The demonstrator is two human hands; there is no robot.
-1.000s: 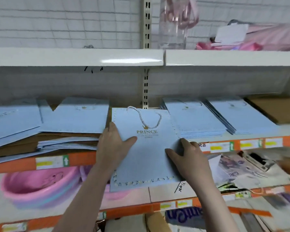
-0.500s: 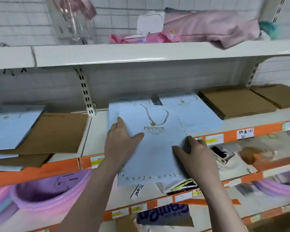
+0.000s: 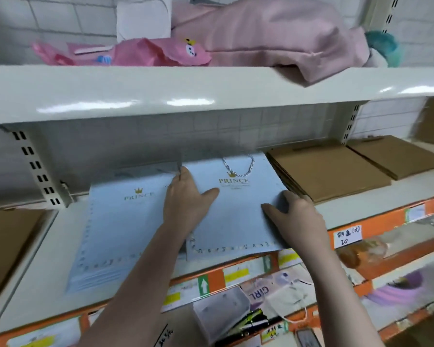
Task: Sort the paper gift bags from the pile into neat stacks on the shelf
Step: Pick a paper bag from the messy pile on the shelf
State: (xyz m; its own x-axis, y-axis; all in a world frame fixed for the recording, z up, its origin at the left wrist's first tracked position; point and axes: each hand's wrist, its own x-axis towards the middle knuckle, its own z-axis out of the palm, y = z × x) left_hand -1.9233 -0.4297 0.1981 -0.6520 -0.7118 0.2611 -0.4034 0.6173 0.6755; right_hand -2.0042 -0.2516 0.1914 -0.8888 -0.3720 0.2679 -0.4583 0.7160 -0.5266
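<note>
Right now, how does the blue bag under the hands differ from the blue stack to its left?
The held bag has both hands on it, the left hand and right hand; the left stack is untouched. The held bag shows a rope handle; none is plain on the left stack. The held bag overhangs the shelf edge; the left stack hardly does. Both are pale blue with a gold PRINCE crown logo.
</note>
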